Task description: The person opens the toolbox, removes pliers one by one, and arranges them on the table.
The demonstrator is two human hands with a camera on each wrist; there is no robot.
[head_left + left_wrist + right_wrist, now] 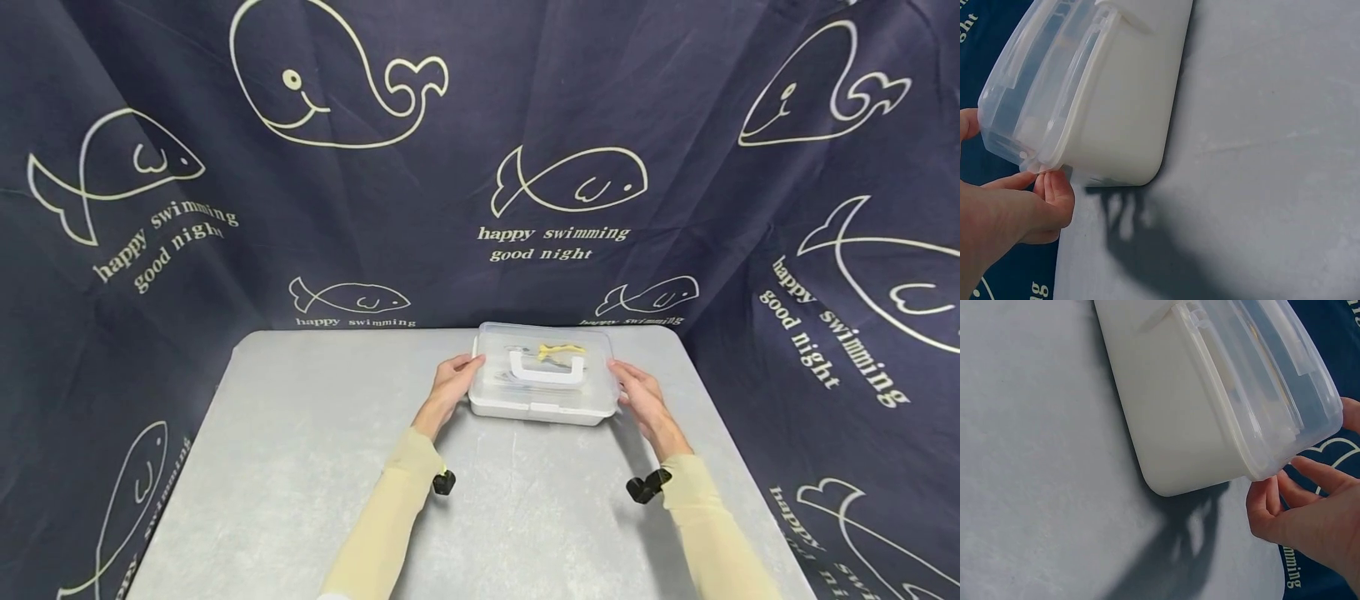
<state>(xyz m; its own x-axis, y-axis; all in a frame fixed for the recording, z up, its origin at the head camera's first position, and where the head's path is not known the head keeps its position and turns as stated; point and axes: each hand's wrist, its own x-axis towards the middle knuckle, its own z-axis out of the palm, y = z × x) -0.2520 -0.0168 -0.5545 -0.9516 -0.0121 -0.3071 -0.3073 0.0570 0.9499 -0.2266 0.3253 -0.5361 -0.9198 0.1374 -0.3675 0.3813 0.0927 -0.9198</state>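
Observation:
A white plastic storage box (pixel 540 411) stands near the table's back edge, with a clear lid (pixel 491 383) on top. The lid carries a white handle (pixel 547 377), and a yellow item (pixel 561 350) shows through it. At the box's left end my left hand (pixel 452 385) grips the lid's edge, fingers curled under the rim and thumb higher up. My right hand (pixel 641 396) holds the opposite end likewise, its fingertips (pixel 1266 494) right under the rim. The other contents are blurred by the lid.
The box rests on a grey table (pixel 300 467). Dark blue curtains (pixel 420 208) with white fish and whale outlines hang behind the table and along both sides. Small black devices (pixel 444 481) sit at both wrists, over pale yellow sleeves (pixel 382 517).

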